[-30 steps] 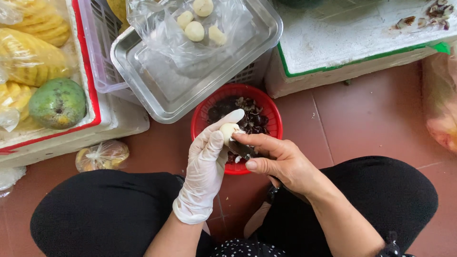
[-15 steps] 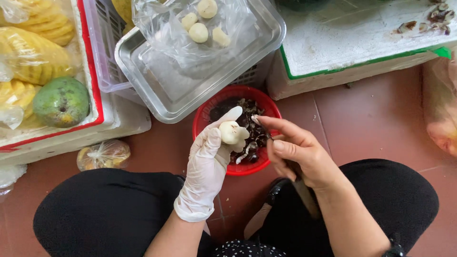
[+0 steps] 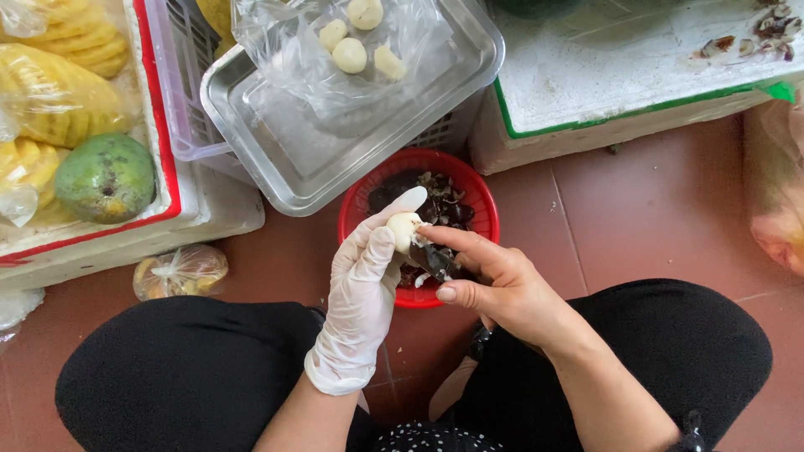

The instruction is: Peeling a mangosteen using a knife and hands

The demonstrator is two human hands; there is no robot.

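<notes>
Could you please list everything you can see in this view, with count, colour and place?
peeled bulb: one, cream-white, in the gloved fingers above the basket
knife: one, dark blade, against the bulb
basket: one, red, on the floor, holding dark peelings
steel tray: one, silver, resting on a pale crate
clear bag: one, on the tray, four peeled white pieces inside
mango: one, green, in the left foam box
bagged pineapple: several, yellow, left foam box
small tied bag: one, yellowish contents, on the floor
foam box: one, white with green edge, upper right
left hand: white glove, holding the bulb
right hand: bare, holding the knife
</notes>
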